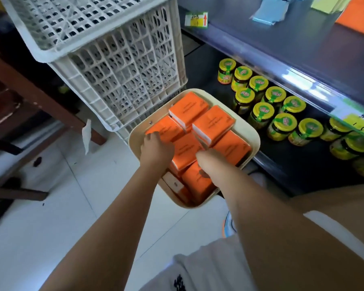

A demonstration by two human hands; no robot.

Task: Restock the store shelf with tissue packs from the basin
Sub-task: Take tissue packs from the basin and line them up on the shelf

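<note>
A cream basin [253, 138] sits on the white floor, filled with several orange tissue packs [188, 108]. Both my arms reach down into it. My left hand [156, 147] has its fingers curled over the near edge of the left orange pack [166, 129]. My right hand [208, 162] is deep among the packs in the middle of the basin, fingers hidden behind its back; a pack [198, 181] lies just under the wrist. The dark store shelf [303, 49] runs along the right side, with a few orange packs at its top right corner [359, 15].
Two stacked white lattice crates [105, 59] stand just behind the basin. Several yellow-lidded jars [275, 114] fill the lower shelf to the right. A brown wooden frame [29, 87] stands at left. White tiled floor [51, 206] lies to the left of my arms.
</note>
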